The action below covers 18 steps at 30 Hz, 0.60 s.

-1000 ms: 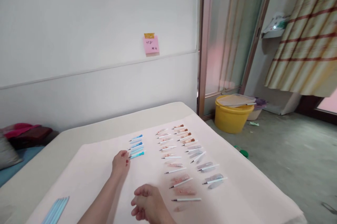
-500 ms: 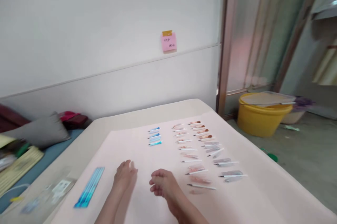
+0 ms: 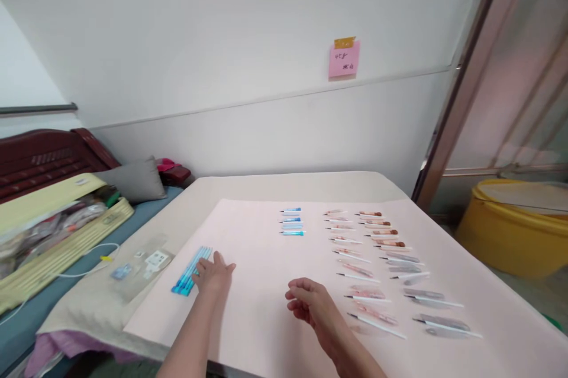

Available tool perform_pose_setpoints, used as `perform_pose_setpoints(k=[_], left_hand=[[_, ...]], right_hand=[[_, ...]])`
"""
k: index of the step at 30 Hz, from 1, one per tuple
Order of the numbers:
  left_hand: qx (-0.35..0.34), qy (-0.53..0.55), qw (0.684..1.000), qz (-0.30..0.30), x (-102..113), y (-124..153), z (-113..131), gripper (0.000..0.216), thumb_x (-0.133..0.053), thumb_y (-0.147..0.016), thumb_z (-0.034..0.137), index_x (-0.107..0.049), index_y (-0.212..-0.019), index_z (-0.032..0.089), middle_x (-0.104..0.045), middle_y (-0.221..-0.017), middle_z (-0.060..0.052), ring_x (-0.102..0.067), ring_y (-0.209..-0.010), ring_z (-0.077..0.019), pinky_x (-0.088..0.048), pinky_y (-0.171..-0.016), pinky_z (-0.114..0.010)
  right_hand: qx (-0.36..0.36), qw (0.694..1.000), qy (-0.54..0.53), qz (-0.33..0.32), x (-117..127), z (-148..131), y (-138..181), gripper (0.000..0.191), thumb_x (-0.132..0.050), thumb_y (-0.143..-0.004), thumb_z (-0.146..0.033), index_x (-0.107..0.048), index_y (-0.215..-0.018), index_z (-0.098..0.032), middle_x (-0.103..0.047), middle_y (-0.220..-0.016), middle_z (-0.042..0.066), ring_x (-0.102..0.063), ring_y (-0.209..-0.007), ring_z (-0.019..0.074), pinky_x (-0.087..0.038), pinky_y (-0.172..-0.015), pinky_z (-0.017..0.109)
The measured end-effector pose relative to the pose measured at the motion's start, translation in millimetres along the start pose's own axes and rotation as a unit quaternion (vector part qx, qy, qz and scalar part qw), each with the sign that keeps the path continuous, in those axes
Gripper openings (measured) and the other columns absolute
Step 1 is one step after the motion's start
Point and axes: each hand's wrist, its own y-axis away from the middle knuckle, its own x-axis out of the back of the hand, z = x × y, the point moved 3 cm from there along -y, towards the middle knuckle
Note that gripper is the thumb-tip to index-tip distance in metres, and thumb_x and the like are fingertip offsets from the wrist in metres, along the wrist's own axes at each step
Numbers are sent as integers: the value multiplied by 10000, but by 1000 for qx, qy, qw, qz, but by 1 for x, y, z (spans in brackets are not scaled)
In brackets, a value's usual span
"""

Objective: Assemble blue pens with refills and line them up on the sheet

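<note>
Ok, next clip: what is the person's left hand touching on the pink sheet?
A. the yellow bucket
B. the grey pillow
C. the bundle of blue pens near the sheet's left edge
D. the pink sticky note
C: the left hand lies flat on the pink sheet with its fingers against the bundle of blue pens, while the right hand hovers half-curled near the rows of white pens.
</note>
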Motion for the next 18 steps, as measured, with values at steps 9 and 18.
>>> perform_pose_setpoints(k=[9, 18], left_hand=[[-126, 88, 987, -48, 3, 5, 17, 629, -472, -739, 493, -343, -1305, 251, -405, -1325, -168, -353, -1206, -363, -281, -887, -499], [-25, 248, 967, -56, 14, -10, -17, 251, -426, -778, 190, -530, -985, 93, -509, -1122, -282, -422, -1158, -391, -294, -898, -495]], right_hand=[[-10, 1000, 12, 1, 2, 4, -5, 188, -625, -661, -277, -611, -789, -141, -650, -756, 70, -593, -607, 138, -421, -579, 259], [-28, 999, 23, -5, 2, 4, -7, 189, -635, -651, -274, -600, -787, -148, -644, -763, 60, -590, -613, 129, -418, -581, 249]])
